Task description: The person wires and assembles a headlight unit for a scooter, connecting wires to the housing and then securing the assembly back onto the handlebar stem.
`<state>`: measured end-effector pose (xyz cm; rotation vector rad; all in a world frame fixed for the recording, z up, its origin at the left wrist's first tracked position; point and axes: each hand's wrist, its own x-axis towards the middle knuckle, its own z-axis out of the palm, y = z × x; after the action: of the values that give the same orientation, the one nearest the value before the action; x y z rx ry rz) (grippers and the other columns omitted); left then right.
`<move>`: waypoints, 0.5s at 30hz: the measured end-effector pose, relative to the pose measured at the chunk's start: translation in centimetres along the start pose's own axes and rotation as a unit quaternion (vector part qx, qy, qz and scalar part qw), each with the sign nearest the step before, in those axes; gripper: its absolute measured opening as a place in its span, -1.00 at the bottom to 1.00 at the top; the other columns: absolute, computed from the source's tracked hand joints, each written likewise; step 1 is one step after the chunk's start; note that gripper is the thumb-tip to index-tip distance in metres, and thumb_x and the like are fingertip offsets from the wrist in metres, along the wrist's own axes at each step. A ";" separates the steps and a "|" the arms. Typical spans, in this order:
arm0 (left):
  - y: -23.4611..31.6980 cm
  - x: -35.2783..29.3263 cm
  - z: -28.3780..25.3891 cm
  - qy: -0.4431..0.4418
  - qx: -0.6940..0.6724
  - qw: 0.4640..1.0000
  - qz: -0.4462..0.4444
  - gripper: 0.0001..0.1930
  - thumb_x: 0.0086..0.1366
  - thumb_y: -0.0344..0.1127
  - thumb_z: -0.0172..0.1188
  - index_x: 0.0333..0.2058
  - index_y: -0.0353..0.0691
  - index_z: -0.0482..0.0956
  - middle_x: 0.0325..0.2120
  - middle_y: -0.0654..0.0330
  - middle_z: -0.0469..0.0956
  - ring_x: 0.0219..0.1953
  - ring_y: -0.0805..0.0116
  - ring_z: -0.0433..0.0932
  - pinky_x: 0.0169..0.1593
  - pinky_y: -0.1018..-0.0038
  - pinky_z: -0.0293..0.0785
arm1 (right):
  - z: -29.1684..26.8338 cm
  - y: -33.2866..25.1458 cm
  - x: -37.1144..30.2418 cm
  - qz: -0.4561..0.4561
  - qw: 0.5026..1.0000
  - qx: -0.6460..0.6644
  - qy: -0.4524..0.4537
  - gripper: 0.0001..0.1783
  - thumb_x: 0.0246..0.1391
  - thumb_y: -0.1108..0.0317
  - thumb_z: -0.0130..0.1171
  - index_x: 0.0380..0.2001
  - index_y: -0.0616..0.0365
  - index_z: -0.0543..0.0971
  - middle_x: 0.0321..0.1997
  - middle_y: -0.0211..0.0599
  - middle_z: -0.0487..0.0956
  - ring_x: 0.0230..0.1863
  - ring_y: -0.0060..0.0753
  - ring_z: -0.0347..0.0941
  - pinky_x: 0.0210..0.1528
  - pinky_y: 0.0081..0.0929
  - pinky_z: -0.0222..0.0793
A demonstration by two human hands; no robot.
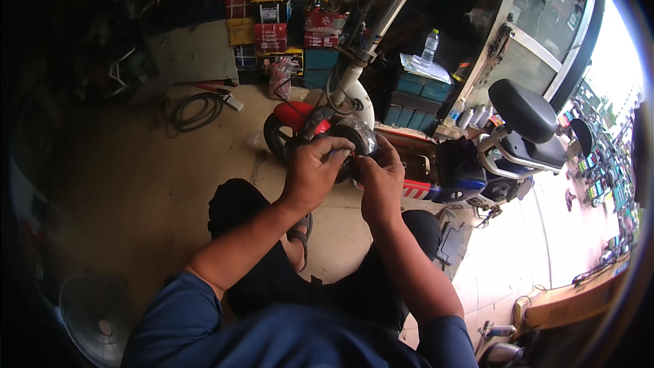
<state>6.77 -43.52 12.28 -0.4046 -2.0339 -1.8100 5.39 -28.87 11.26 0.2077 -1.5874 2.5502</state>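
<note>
My left hand (313,169) and my right hand (383,178) are close together in front of an electric scooter, fingertips pinched. Between them shows a small bit of red, which looks like a thin wire (353,154); its ends are hidden by my fingers. Just behind the fingers sits the scooter's round, shiny headlight-like part (363,133). A white steering stem (355,90) rises above it toward the handlebar. To the left of my hands are the red front fender (293,116) and the black front wheel (274,135), partly covered by my left hand.
Stacked boxes (270,31) stand along the back. A coiled cable (197,112) lies on the floor at left. A plastic bottle (430,46) stands on dark teal boxes (422,87). At right is the scooter's black seat (523,110); a fan (97,320) is at lower left.
</note>
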 end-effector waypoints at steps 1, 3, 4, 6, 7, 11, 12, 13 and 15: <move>0.0 0.2 0.2 0.007 -0.011 1.000 -0.025 -0.87 0.48 -0.51 0.25 -0.08 -0.34 0.73 -0.19 0.28 0.72 -0.13 0.61 0.61 0.01 0.56 0.59 | -0.1 -0.1 0.3 0.000 1.000 -0.011 -0.004 -0.31 0.14 0.67 0.15 0.37 0.44 0.30 0.17 -0.10 0.57 0.09 -0.40 0.56 0.08 -0.51 0.53; -0.2 0.5 0.8 0.030 -0.011 0.999 -0.043 -0.87 0.46 -0.52 0.27 -0.08 -0.33 0.73 -0.18 0.26 0.73 -0.13 0.58 0.63 0.01 0.53 0.60 | -0.2 0.2 1.0 -0.026 0.999 -0.025 0.017 -0.32 0.13 0.67 0.15 0.35 0.45 0.32 0.15 -0.10 0.58 0.06 -0.41 0.57 0.05 -0.52 0.53; -0.2 0.6 1.2 0.046 -0.001 0.998 -0.035 -0.87 0.44 -0.52 0.28 -0.09 -0.33 0.73 -0.19 0.24 0.73 -0.14 0.54 0.64 0.01 0.51 0.60 | -0.1 0.3 1.5 -0.039 0.998 -0.033 0.026 -0.33 0.13 0.67 0.15 0.35 0.45 0.32 0.14 -0.11 0.58 0.05 -0.41 0.57 0.04 -0.53 0.53; -0.2 1.2 1.5 0.073 0.056 0.995 0.035 -0.86 0.40 -0.54 0.30 -0.10 -0.33 0.73 -0.21 0.19 0.74 -0.14 0.43 0.68 0.00 0.46 0.60 | 0.1 0.2 2.1 -0.036 0.998 -0.034 0.030 -0.33 0.13 0.66 0.16 0.34 0.47 0.32 0.12 -0.10 0.59 0.02 -0.43 0.57 0.00 -0.54 0.53; -0.2 1.6 1.5 0.084 0.103 0.986 0.097 -0.86 0.39 -0.55 0.30 -0.11 -0.33 0.73 -0.24 0.15 0.74 -0.15 0.35 0.69 -0.01 0.44 0.60 | 0.3 0.2 2.4 -0.034 0.998 -0.034 0.030 -0.33 0.13 0.66 0.16 0.34 0.49 0.33 0.12 -0.10 0.59 0.01 -0.44 0.57 -0.01 -0.55 0.53; -0.4 3.0 1.1 0.086 0.173 0.965 0.179 -0.84 0.31 -0.60 0.33 -0.15 -0.30 0.74 -0.20 0.11 0.73 -0.09 0.19 0.70 0.08 0.41 0.57 | 0.5 0.6 3.9 -0.056 0.997 -0.041 0.021 -0.33 0.15 0.64 0.14 0.35 0.52 0.31 0.12 -0.09 0.59 -0.02 -0.48 0.56 -0.06 -0.58 0.52; -0.4 3.2 0.8 0.073 0.154 0.971 0.169 -0.85 0.33 -0.59 0.32 -0.15 -0.31 0.73 -0.20 0.13 0.72 -0.09 0.23 0.69 0.08 0.42 0.56 | 0.6 0.5 4.4 -0.065 0.997 -0.040 0.019 -0.33 0.15 0.64 0.14 0.35 0.52 0.31 0.11 -0.09 0.59 -0.02 -0.48 0.56 -0.06 -0.58 0.53; -0.4 3.5 0.5 0.060 0.135 0.976 0.158 -0.86 0.34 -0.59 0.32 -0.15 -0.31 0.73 -0.20 0.14 0.72 -0.09 0.28 0.68 0.08 0.44 0.56 | 0.7 0.5 4.8 -0.074 0.996 -0.040 0.017 -0.33 0.16 0.64 0.14 0.36 0.52 0.30 0.11 -0.09 0.59 -0.03 -0.48 0.55 -0.07 -0.58 0.53; -0.2 4.2 0.2 0.027 0.102 0.986 0.128 -0.87 0.37 -0.57 0.30 -0.14 -0.32 0.72 -0.20 0.19 0.72 -0.10 0.37 0.66 0.07 0.48 0.55 | 0.6 0.7 5.3 -0.078 0.996 -0.035 0.009 -0.33 0.16 0.63 0.14 0.35 0.53 0.31 0.10 -0.07 0.61 -0.05 -0.47 0.58 -0.09 -0.56 0.55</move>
<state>2.90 -43.54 14.02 -0.5221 -2.0023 -1.4317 0.05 -29.53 11.95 0.2883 -1.5853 2.3688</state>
